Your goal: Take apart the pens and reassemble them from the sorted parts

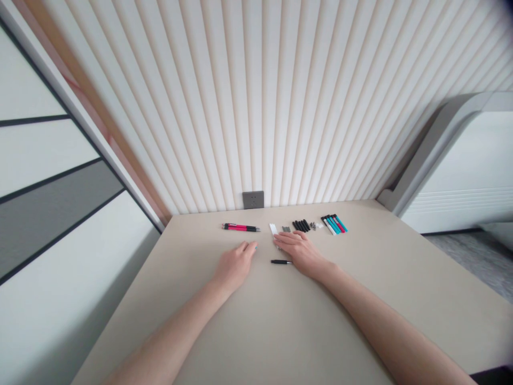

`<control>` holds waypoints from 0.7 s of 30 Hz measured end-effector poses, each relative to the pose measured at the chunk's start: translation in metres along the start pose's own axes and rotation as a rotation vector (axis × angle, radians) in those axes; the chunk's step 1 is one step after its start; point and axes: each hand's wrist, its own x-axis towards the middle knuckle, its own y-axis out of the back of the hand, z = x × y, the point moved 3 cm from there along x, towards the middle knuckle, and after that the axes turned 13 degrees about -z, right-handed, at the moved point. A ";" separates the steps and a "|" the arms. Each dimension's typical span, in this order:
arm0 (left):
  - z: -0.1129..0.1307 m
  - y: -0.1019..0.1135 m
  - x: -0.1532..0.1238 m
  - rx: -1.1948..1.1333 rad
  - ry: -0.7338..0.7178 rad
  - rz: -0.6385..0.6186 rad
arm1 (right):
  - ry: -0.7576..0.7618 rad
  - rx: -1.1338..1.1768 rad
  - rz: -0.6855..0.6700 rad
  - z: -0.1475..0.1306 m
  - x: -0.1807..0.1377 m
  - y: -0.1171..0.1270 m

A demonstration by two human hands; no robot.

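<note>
Your left hand (pixel 234 263) pinches a mostly hidden piece (pixel 255 247); apart from it, your right hand (pixel 296 248) spreads flat, grip unclear. Between them, the black pen barrel (pixel 279 262) lies crosswise, nearer your right.

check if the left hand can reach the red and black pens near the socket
Probably yes: the pens lie just beyond the left hand with nothing visible between, though its fingertips seem to hold a small teal piece.
</note>
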 end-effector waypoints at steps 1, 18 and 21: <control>0.000 0.000 0.000 -0.005 0.000 0.001 | -0.001 0.007 -0.001 0.001 0.000 -0.001; 0.001 0.000 0.000 -0.015 0.012 -0.008 | -0.073 -0.032 0.002 -0.002 -0.001 -0.002; 0.001 0.000 0.000 -0.009 0.005 -0.004 | -0.078 -0.038 -0.001 -0.002 -0.001 -0.003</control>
